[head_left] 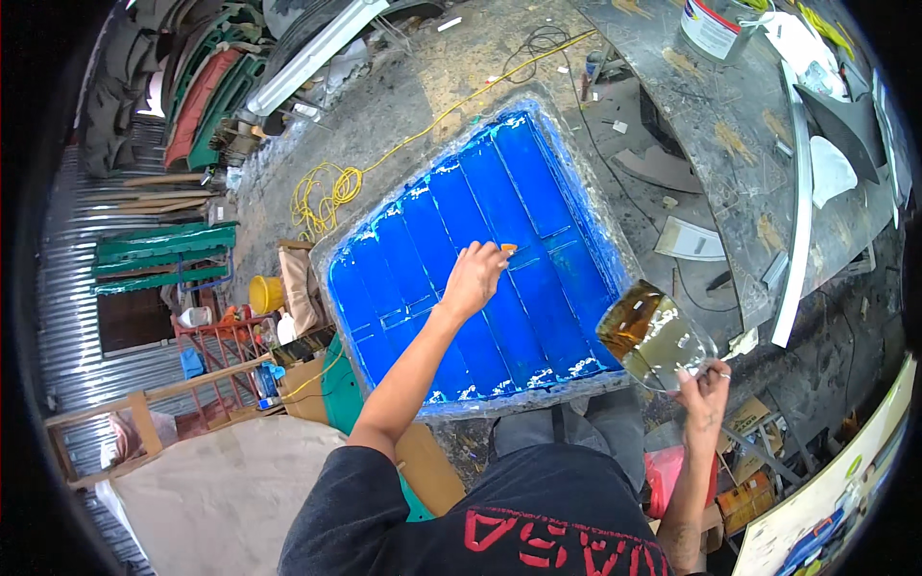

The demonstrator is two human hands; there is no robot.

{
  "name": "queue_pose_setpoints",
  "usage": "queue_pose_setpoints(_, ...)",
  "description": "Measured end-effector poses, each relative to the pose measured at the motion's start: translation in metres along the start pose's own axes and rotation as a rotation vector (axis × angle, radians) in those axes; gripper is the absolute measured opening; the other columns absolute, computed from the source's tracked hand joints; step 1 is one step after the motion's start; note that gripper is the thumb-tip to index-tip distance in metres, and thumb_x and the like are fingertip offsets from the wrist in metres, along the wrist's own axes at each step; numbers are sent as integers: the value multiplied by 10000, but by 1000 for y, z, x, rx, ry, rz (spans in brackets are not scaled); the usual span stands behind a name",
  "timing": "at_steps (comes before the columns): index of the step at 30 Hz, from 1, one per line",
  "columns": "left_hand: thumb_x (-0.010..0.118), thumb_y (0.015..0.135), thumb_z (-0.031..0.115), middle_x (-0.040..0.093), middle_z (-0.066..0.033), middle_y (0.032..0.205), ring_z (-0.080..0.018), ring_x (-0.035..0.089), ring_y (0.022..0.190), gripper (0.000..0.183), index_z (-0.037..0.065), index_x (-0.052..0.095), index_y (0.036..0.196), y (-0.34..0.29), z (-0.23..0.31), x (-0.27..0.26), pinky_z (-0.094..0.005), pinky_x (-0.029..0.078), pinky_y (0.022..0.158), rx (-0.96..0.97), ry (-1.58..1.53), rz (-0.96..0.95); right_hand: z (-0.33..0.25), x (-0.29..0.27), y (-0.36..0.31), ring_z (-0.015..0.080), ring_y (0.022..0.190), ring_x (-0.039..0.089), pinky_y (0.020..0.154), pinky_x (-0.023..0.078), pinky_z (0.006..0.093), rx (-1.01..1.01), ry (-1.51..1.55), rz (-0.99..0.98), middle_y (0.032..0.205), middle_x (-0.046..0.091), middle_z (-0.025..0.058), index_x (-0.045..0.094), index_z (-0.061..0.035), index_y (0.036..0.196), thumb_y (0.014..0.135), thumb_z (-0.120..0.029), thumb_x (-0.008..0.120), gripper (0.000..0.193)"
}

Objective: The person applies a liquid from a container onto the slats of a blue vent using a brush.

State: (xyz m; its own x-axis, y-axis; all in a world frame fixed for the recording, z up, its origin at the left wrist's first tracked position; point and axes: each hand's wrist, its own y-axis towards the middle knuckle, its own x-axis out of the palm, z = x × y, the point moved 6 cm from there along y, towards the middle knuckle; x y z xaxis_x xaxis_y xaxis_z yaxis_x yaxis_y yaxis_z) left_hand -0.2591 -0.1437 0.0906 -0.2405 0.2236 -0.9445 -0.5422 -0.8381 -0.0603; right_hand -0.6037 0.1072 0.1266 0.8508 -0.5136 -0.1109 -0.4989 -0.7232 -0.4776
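Note:
A large glossy blue mould-like panel (432, 206) with raised ribs in a grid lies in front of me, its rim rough and greyish. My left hand (473, 280) reaches over the middle of the panel, its fingers closed on a small orange piece (508, 250) whose kind I cannot make out. Off the panel's right near corner, my right hand (704, 387) grips the edge of a clear container (672, 350). The container is tilted, and amber liquid (636, 322) shows in its far end. White flecks or glints dot the panel along its edges.
A yellow cord (331, 192) lies coiled on the floor beyond the panel. To the right stands a grey work table (740, 163) with a white bucket (713, 29) and a long white strip (795, 240). A red metal rack (226, 350) and a yellow bucket (265, 294) are at left.

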Motion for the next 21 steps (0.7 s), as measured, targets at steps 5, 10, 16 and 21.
queue_pose_setpoints(5, 596, 867, 11, 714, -139, 918, -317, 674, 893, 154, 57, 743, 849, 57, -72, -20, -404, 536, 803, -24, -350, 56, 3, -54, -1, 184, 1048, 586, 705, 556, 296, -26, 26, 20, 1204, 551, 99, 398, -52, 1260, 881, -166, 689, 492)
queue_pose_setpoints(10, 602, 828, -30, 708, -130, 950, -340, 647, 885, 111, 22, 695, 862, 97, -107, -56, -434, 518, 818, -24, -122, 357, -17, -79, -2, 171, 1059, 526, 795, 479, 272, 22, 56, 24, 1155, 539, 106, 396, -39, 1253, 847, -150, 726, 535)
queue_pose_setpoints(16, 573, 878, 59, 679, -87, 1040, -338, 595, 913, 208, 116, 732, 1000, 71, -76, -21, -450, 490, 772, 17, 131, 222, -27, -82, 4, 153, 997, 531, 747, 472, 256, 21, 90, 25, 1128, 543, 86, 402, -49, 1247, 849, -166, 728, 528)
queue_pose_setpoints(21, 590, 855, 48, 693, -84, 1013, -312, 619, 900, 206, 120, 751, 963, 20, -15, -10, -432, 509, 780, 44, -54, 10, -32, -77, -1, 146, 965, 536, 731, 478, 254, -8, 66, 49, 1108, 549, 69, 408, -61, 1241, 865, -169, 717, 499)
